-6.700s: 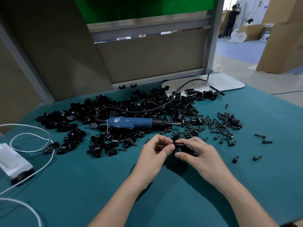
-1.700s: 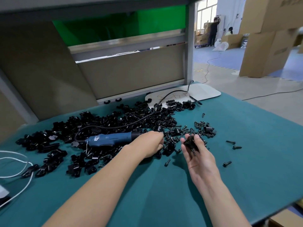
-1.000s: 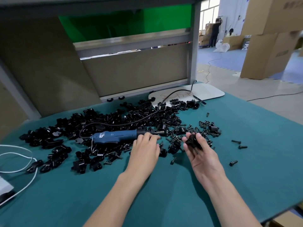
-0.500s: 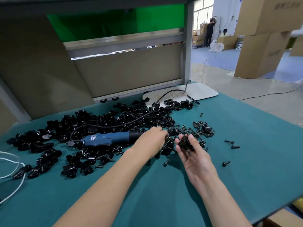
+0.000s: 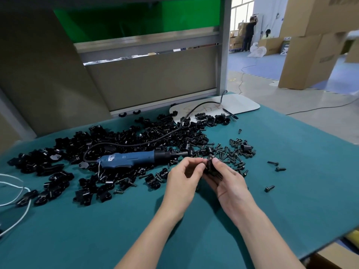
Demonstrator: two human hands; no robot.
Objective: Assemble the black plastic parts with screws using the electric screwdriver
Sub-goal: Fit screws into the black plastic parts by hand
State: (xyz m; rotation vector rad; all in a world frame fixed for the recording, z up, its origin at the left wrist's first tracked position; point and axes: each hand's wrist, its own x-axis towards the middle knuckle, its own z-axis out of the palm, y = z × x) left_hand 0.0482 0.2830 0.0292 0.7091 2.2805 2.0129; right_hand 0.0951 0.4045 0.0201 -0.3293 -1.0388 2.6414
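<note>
Both hands meet just above the green bench (image 5: 291, 191), near its middle. The right hand (image 5: 226, 181) cups a black plastic part (image 5: 210, 166), its fingers curled around it from below and the thumb pressing on top. The left hand (image 5: 183, 178) comes in from nine o'clock, its thumb and forefinger pinched together at the part's edge; whether they grip a screw cannot be told. The blue electric screwdriver (image 5: 136, 159) lies flat at ten o'clock from the hands, untouched, its tip pointing toward them. A heap of black parts (image 5: 136, 136) spreads behind it, and loose screws (image 5: 233, 154) lie scattered at one o'clock.
</note>
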